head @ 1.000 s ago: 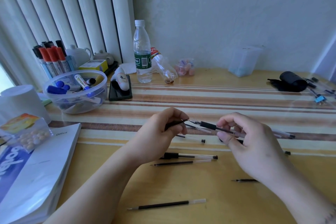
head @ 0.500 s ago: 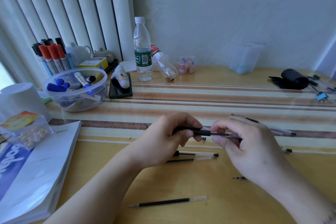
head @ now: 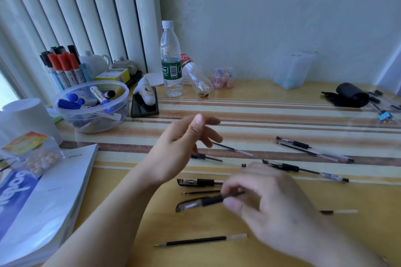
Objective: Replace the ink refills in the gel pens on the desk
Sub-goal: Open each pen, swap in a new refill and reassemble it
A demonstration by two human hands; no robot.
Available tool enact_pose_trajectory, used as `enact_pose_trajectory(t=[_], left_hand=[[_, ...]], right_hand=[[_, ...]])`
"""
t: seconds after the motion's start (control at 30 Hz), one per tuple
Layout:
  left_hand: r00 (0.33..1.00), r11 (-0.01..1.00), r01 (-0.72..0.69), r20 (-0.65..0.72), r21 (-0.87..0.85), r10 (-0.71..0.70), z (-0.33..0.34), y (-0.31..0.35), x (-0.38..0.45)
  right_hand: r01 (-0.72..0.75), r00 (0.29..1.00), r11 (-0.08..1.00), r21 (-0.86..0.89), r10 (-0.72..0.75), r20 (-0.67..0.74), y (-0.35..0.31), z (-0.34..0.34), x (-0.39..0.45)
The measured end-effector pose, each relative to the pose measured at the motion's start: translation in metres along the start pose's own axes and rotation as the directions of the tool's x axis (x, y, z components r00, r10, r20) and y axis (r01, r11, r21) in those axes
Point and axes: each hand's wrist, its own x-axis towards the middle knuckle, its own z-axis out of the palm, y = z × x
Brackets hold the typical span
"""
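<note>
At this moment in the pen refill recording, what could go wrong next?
1. The right hand grips the assembled pen only at its back end, and it is motion-blurred, so it may slip or land on the pen and refill lying just behind it.
2. Loose refills, like the one at the desk's front, lie among capped pens; used and new may get confused.

Bright, soft daylight throughout, entering from the far left through the pale vertical blinds; overexposed patch at the left edge. Faint, diffuse shadows under the pens on the desk. Mild sheen on the desk's glossy striped band. Heavy motion blur on the right hand and the pen it holds; lighter blur on the left hand. Wide-angle bending of blinds and desk edge toward the borders. Slight overall softness, far right corner hazy.
</note>
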Motion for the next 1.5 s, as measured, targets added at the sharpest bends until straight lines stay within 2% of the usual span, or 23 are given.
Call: enact_pose_trajectory(t=[0.1, 0.23, 0.37, 0.47, 0.63, 0.77, 0.87, 0.97, 1.03, 1.17, 1.3, 1.5], left_hand=[[0.998, 0.983, -0.043, -0.045, 0.177, 0.052, -0.009, -0.003, 0.001], [0.994, 0.858, -0.084, 0.098, 0.506, 0.039, -0.016, -0.002, -0.001], [0.963, 0.758, -0.144, 0.265, 0.636, -0.039, -0.019, -0.005, -0.005], [0.94, 0.716, -0.144, 0.321, 0.683, -0.117, -0.017, -0.006, -0.007], [0.924, 0.715, -0.136, 0.349, 0.685, -0.158, -0.013, -0.006, -0.007], [0.928, 0.709, -0.144, 0.342, 0.69, -0.144, -0.012, -0.005, -0.008], [0.964, 0.738, -0.11, 0.251, 0.666, -0.083, -0.006, -0.002, -0.007], [0.973, 0.812, -0.173, 0.226, 0.557, 0.051, 0.009, 0.002, -0.007], [0.953, 0.819, -0.27, 0.261, 0.507, 0.153, 0.019, 0.004, -0.008], [0.903, 0.718, -0.421, 0.328, 0.554, 0.277, 0.027, 0.007, -0.009], [0.885, 0.675, -0.458, 0.372, 0.579, 0.281, 0.027, 0.007, -0.008], [0.887, 0.687, -0.443, 0.395, 0.575, 0.242, 0.026, 0.004, -0.009]], right_hand=[[0.073, 0.994, 0.997, -0.023, -0.071, 0.08, -0.006, 0.015, -0.004], [0.079, 0.989, 0.996, -0.042, -0.073, 0.13, -0.004, 0.021, -0.003], [0.083, 0.983, 0.997, -0.002, -0.082, 0.163, -0.003, 0.018, -0.002], [0.052, 0.996, 0.999, -0.003, -0.052, 0.067, 0.003, 0.01, 0.001], [-0.105, 0.98, 0.993, 0.057, 0.113, -0.167, 0.027, -0.007, 0.007], [-0.142, 0.961, 0.988, 0.062, 0.153, -0.232, 0.033, -0.008, 0.008], [-0.102, 0.983, 0.98, -0.168, 0.073, -0.171, 0.027, -0.003, 0.01], [-0.059, 0.997, 0.953, -0.298, 0.04, -0.069, 0.019, 0.003, 0.013], [-0.066, 0.997, 0.961, -0.27, 0.051, -0.06, 0.018, 0.003, 0.013], [-0.123, 0.99, 0.982, -0.14, 0.113, -0.081, 0.019, -0.001, 0.008], [-0.117, 0.993, 0.984, -0.132, 0.113, -0.038, 0.023, -0.001, 0.008], [-0.114, 0.992, 0.983, -0.142, 0.121, 0.039, 0.022, -0.001, 0.009]])
